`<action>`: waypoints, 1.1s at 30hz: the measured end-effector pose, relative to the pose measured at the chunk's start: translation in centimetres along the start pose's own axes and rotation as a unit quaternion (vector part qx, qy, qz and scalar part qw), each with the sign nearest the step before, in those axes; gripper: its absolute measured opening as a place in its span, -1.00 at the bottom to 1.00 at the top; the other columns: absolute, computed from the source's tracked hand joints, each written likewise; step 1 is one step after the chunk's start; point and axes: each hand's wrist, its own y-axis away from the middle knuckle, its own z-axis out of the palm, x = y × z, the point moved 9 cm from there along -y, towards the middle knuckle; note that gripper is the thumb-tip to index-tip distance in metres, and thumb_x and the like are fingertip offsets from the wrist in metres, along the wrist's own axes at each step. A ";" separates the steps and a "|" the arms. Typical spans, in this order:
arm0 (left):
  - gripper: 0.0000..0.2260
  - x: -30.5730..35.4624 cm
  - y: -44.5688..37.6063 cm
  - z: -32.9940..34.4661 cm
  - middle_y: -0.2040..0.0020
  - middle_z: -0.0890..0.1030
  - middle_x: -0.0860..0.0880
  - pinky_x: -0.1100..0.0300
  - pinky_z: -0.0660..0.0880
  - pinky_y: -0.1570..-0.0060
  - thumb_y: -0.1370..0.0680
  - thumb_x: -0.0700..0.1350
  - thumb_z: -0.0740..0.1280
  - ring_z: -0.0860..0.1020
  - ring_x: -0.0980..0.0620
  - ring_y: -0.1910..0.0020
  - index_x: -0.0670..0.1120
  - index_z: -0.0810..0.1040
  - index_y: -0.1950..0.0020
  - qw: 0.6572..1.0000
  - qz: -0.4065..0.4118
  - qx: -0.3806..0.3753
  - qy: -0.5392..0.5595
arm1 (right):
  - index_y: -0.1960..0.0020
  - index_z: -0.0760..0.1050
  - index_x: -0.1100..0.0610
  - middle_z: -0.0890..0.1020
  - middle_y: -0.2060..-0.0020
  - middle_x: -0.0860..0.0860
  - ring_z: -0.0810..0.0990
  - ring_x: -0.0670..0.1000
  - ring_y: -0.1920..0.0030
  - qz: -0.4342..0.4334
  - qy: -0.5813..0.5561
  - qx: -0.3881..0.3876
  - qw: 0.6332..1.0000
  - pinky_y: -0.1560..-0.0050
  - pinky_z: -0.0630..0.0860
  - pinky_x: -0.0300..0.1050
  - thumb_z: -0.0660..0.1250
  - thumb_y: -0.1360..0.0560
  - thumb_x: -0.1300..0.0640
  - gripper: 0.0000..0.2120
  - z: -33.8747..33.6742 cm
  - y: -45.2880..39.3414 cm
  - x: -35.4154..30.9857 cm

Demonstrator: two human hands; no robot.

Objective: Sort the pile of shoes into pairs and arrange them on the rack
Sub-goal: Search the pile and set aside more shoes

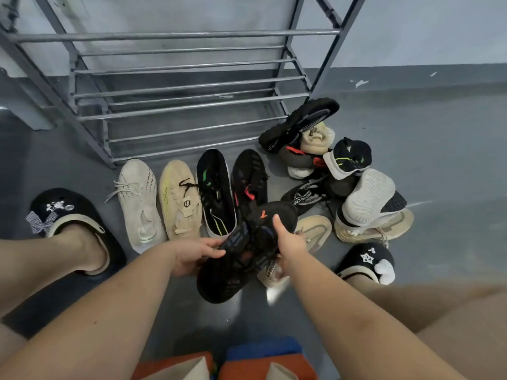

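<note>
Two hands on one black sneaker point(241, 253), held above floor point(439, 160). Left hand point(196, 255) curled round heel end, right hand point(288, 239) gripping toe end, thumb up on top. Long axis runs lower-left to upper-right, toe toward pile point(337, 174). Sits between both grips, spanning them. Under it, a beige shoe point(307, 237), part hidden. Two black slippers point(74, 223) on the feet, either side. Beyond: row of four shoes point(192, 196) on floor, toes pointing at rack point(178, 86) — two beige, two black. Right of row: jumbled heap, count unclear, several soles up. Behind: grey metal rack, bars bare.
</note>
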 end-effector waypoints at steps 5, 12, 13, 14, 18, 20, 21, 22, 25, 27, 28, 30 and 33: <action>-0.65 -2.1 0.8 -1.5 -0.24 0.56 -0.04 0.09 0.35 -0.28 -0.46 -0.15 0.40 0.44 -0.06 -0.29 0.07 0.54 -0.23 0.998 -0.047 -0.006 -0.052 | -0.39 0.36 0.08 0.53 -0.24 0.10 0.54 0.17 -0.17 -0.022 0.039 0.031 0.999 -0.22 0.50 0.18 0.41 -0.38 -0.22 -0.32 -3.2 -1.8 -1.1; -0.82 -1.6 2.7 -6.8 -0.10 0.59 0.01 0.23 0.34 -0.22 -0.47 -0.11 0.42 0.52 0.07 -0.11 0.03 0.62 -0.06 0.980 0.013 0.167 -0.109 | -0.34 0.32 0.28 0.50 -0.22 0.22 0.59 0.32 -0.08 0.012 0.232 -0.025 0.972 -0.01 0.59 0.21 0.22 -0.56 -0.11 -0.47 -1.0 -1.3 1.0; -0.76 -2.0 2.7 -7.2 -0.13 0.56 0.00 0.23 0.31 -0.25 -0.47 -0.08 0.42 0.48 0.05 -0.17 -0.01 0.61 -0.14 0.973 0.011 0.189 -0.134 | -0.34 0.32 0.30 0.51 -0.22 0.24 0.61 0.33 -0.05 0.034 0.253 -0.031 0.966 0.04 0.60 0.21 0.22 -0.57 -0.10 -0.46 -0.8 -0.9 1.8; -0.70 -2.4 2.7 -7.5 -0.16 0.54 -0.01 0.23 0.30 -0.27 -0.48 -0.06 0.41 0.46 0.02 -0.21 -0.05 0.59 -0.20 0.967 0.004 0.203 -0.154 | -0.32 0.33 0.31 0.52 -0.19 0.26 0.62 0.32 -0.01 0.039 0.277 -0.036 0.960 0.10 0.62 0.19 0.21 -0.57 -0.10 -0.47 -0.6 -1.0 2.3; -0.65 -3.3 2.5 -7.8 -0.30 0.51 -0.07 0.21 0.30 -0.30 -0.54 -0.08 0.33 0.45 -0.03 -0.29 -0.12 0.51 -0.31 0.939 -0.024 0.217 -0.265 | -0.13 0.42 0.26 0.56 -0.06 0.22 0.61 0.20 0.13 0.023 0.320 -0.073 0.944 0.34 0.63 -0.04 0.20 -0.58 -0.09 -0.61 1.1 -0.3 3.1; -0.62 -3.0 2.4 -7.4 -0.35 0.47 -0.07 0.18 0.30 -0.35 -0.56 -0.09 0.31 0.43 -0.03 -0.32 -0.12 0.45 -0.37 0.922 -0.040 0.204 -0.328 | -0.09 0.43 0.21 0.57 -0.02 0.18 0.61 0.16 0.12 0.009 0.340 -0.111 0.934 0.11 0.61 0.03 0.21 -0.57 -0.10 -0.64 2.4 -0.1 3.5; -0.60 -2.7 2.2 -7.3 -0.37 0.46 -0.07 0.17 0.30 -0.36 -0.56 -0.09 0.30 0.42 -0.04 -0.33 -0.13 0.43 -0.38 0.915 -0.042 0.202 -0.347 | -0.13 0.44 0.19 0.56 -0.02 0.16 0.60 0.13 0.13 0.006 0.344 -0.131 0.930 0.10 0.57 0.01 0.22 -0.57 -0.09 -0.65 3.0 0.4 3.5; -0.59 -2.3 2.0 -7.2 -0.37 0.45 -0.07 0.16 0.31 -0.36 -0.56 -0.09 0.30 0.42 -0.04 -0.33 -0.12 0.41 -0.39 0.909 -0.038 0.205 -0.362 | -0.21 0.43 0.17 0.54 -0.06 0.14 0.60 0.11 0.11 0.005 0.340 -0.150 0.928 0.09 0.54 -0.02 0.22 -0.58 -0.08 -0.64 3.6 0.7 3.5; -0.58 -0.2 1.6 -6.0 -0.38 0.45 -0.08 0.12 0.31 -0.36 -0.56 -0.05 0.28 0.42 -0.06 -0.34 -0.08 0.39 -0.41 0.888 -0.002 0.220 -0.403 | -0.41 0.32 0.20 0.49 -0.29 0.18 0.56 0.15 -0.15 -0.023 0.363 -0.171 0.916 -0.02 0.45 -0.05 0.21 -0.59 -0.05 -0.51 4.6 1.2 2.6; -0.58 1.8 1.4 -4.8 -0.38 0.44 -0.07 0.11 0.33 -0.34 -0.57 -0.01 0.26 0.41 -0.06 -0.35 -0.02 0.36 -0.43 0.869 0.039 0.237 -0.433 | -0.48 0.24 0.18 0.45 -0.35 0.17 0.50 0.12 -0.22 -0.102 0.472 -0.151 0.863 -0.19 0.42 -0.05 0.19 -0.58 -0.08 -0.44 4.8 1.2 1.1; -0.58 2.8 1.4 -4.0 -0.39 0.43 -0.06 0.10 0.34 -0.33 -0.57 0.01 0.24 0.40 -0.06 -0.35 0.00 0.35 -0.43 0.856 0.060 0.248 -0.450 | -0.50 0.19 0.15 0.43 -0.37 0.16 0.47 0.13 -0.27 -0.145 0.542 -0.136 0.817 -0.27 0.40 -0.05 0.19 -0.58 -0.10 -0.42 4.8 1.1 0.3; -0.57 4.6 1.3 -2.3 -0.42 0.38 -0.04 0.10 0.30 -0.34 -0.58 0.05 0.20 0.35 -0.05 -0.39 0.01 0.32 -0.44 0.829 0.098 0.255 -0.488 | -0.52 0.13 0.10 0.37 -0.40 0.14 0.40 0.16 -0.35 -0.221 0.643 -0.115 0.724 -0.30 0.37 -0.02 0.19 -0.58 -0.08 -0.41 5.1 1.4 -1.0; -0.51 6.4 0.8 0.2 -0.51 0.24 -0.02 0.12 0.16 -0.41 -0.60 0.08 0.15 0.20 -0.02 -0.48 -0.01 0.21 -0.50 0.792 0.136 0.238 -0.545 | -0.52 0.11 0.08 0.30 -0.43 0.13 0.32 0.18 -0.40 -0.272 0.691 -0.098 0.662 -0.33 0.34 0.03 0.20 -0.57 -0.06 -0.40 5.2 1.6 -2.5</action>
